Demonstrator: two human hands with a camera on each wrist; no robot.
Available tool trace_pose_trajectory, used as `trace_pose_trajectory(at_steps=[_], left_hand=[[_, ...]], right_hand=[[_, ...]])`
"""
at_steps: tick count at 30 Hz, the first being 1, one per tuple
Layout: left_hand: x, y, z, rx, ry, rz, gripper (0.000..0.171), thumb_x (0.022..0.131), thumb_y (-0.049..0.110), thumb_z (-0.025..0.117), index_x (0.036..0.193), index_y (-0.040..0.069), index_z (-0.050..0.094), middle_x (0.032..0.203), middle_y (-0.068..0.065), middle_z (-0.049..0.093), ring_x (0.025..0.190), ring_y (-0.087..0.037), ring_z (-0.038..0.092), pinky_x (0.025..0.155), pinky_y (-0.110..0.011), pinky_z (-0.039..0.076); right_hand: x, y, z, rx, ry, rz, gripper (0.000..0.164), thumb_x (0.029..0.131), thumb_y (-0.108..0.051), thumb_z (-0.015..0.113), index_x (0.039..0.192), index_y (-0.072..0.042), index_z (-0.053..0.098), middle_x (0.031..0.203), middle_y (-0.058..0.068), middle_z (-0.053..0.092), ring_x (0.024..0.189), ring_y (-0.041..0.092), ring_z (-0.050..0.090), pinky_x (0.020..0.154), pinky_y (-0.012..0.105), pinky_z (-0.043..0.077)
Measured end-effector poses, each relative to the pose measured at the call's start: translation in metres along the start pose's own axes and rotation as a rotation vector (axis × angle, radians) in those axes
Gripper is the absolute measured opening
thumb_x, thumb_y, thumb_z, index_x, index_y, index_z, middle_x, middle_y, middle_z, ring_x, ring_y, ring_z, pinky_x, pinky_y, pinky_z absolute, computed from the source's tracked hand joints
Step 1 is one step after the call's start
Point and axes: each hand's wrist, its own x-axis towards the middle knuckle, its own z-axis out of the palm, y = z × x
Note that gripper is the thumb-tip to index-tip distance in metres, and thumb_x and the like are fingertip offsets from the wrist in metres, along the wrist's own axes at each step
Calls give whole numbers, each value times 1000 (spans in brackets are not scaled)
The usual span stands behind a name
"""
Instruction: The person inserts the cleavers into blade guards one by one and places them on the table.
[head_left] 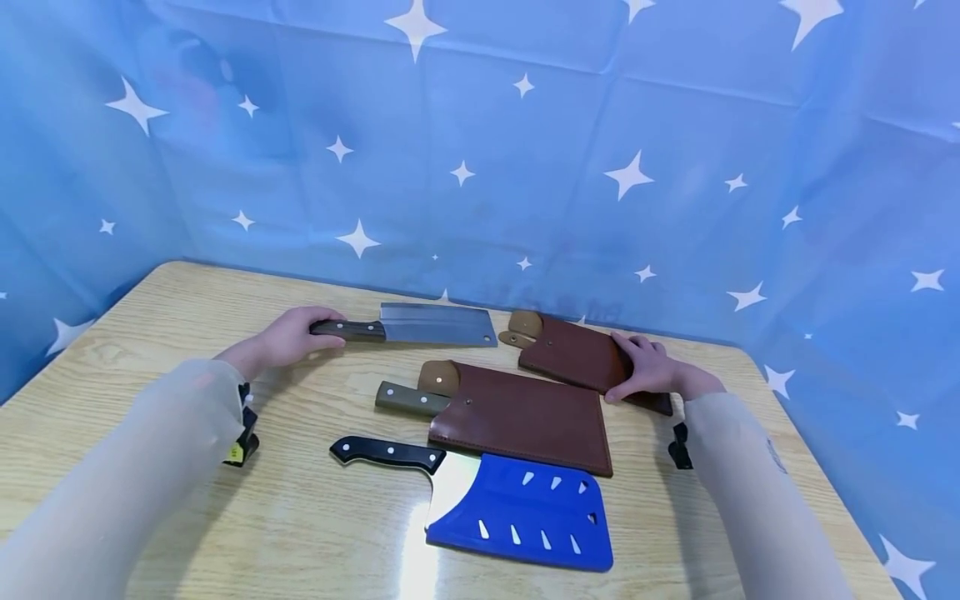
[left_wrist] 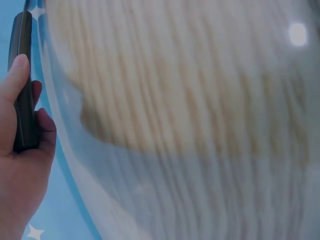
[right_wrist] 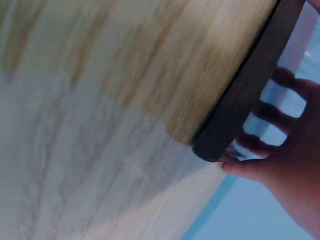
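Note:
In the head view my left hand grips the dark handle of a bare cleaver at the back of the table. The left wrist view shows thumb and fingers wrapped round that handle; the blade is out of sight there. At the back right, my right hand spans a brown leather knife sheath, thumb on the near edge and fingers toward the far edge. In the right wrist view the fingers bend against the sheath's dark edge. The sheath's strap lies at its left end.
A second cleaver in a brown leather sheath lies mid-table, its handle pointing left. Closer to me is a black-handled cleaver with a blue slotted cover. The wood-grain table ends at a blue star-printed cloth.

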Motion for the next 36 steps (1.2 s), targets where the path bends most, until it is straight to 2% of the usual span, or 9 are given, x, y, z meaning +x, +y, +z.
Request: trace_pose_trajectory(at_steps=[5, 9, 16, 24, 33, 36], left_hand=[[-5, 3, -6, -17, 38, 1, 40, 89, 22, 62, 124, 4, 56, 116, -18, 60, 96, -28, 56, 86, -43, 43], [-9, 9, -15, -24, 64, 7, 39, 89, 21, 62, 124, 5, 56, 113, -17, 61, 86, -22, 54, 76, -32, 41], [-12, 15, -24, -13, 95, 85, 41, 86, 16, 66, 122, 1, 58, 120, -22, 60, 103, -31, 56, 86, -41, 41], [-14, 21, -20, -10, 98, 120, 35, 84, 11, 68, 117, 2, 62, 113, -19, 64, 98, -27, 56, 83, -37, 41], [-13, 31, -18, -25, 70, 135, 35, 85, 12, 66, 118, 4, 61, 114, -17, 63, 96, -25, 56, 81, -36, 43], [-11, 34, -16, -10, 74, 159, 34, 84, 13, 67, 117, 4, 62, 113, -16, 64, 97, -25, 56, 82, -37, 42]], right_hand=[[-7, -5, -3, -2, 22, 24, 119, 64, -59, 74, 150, -9, 9, 147, 30, 10, 129, 54, 12, 93, 70, 27], [-13, -10, -6, -21, 50, -4, 114, 68, -53, 74, 149, -7, 10, 146, 31, 13, 128, 54, 14, 93, 69, 28], [-18, -27, -8, -10, 49, -34, 115, 66, -53, 76, 149, -7, 11, 145, 30, 14, 127, 50, 15, 94, 68, 29], [-23, -38, -12, -28, 52, -45, 116, 66, -55, 76, 150, -9, 10, 146, 29, 15, 128, 49, 17, 96, 68, 28], [-28, -45, -16, -19, 73, -64, 116, 65, -53, 77, 150, -9, 11, 147, 28, 15, 129, 48, 14, 96, 68, 27], [-30, -47, -17, -16, 85, -72, 115, 66, -53, 77, 150, -10, 11, 147, 27, 15, 129, 47, 14, 95, 68, 28]])
